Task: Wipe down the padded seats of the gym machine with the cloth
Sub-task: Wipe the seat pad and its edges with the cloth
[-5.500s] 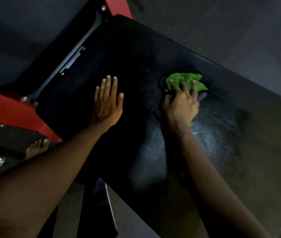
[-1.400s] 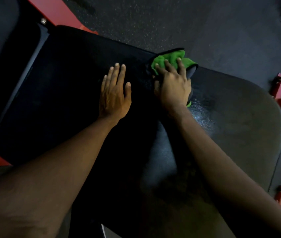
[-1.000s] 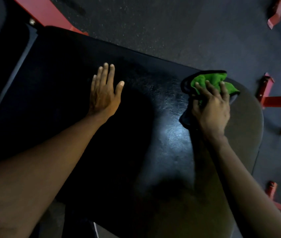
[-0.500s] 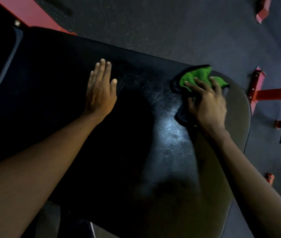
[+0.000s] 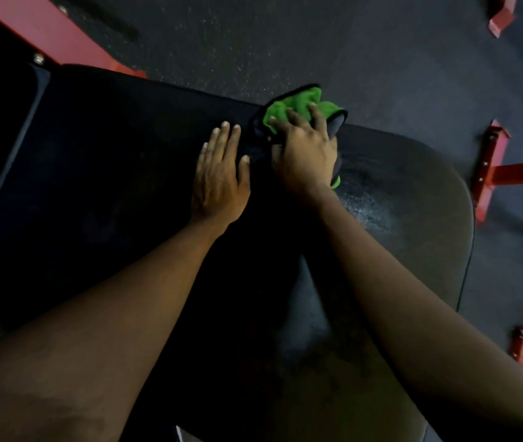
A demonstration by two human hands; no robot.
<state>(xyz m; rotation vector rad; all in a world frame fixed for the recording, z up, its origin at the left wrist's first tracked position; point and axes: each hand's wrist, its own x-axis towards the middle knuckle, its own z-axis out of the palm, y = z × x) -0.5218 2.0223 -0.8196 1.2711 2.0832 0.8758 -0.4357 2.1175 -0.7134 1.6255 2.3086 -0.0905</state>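
On the far edge of the black seat pad (image 5: 110,186), the right hand (image 5: 304,154) and the cloth (image 5: 295,106) sat just beside the left hand (image 5: 221,177). Half a second earlier they had been well to the right, near the pad's rounded end. Left hand unchanged: palm down, fingers straight and together, resting flat on the pad and holding nothing. Right hand lay on top of the bunched cloth, fingers spread and only slightly bent, pressing it onto the pad; thumb lay against the cloth's left side.

Cloth: bright green, fluffy pile, dark edging, crumpled. One corner overhung the far edge and a small green tip showed under the heel of the hand.

Pad: black, fine-grained vinyl-like skin, long with a rounded right end. A dull sheen with pale streaks showed to the right of the right forearm.

Red-painted metal frame (image 5: 40,30) with bolt heads ran past the upper left. More red steel parts (image 5: 493,173) stood on the dark speckled floor (image 5: 285,43) at right.
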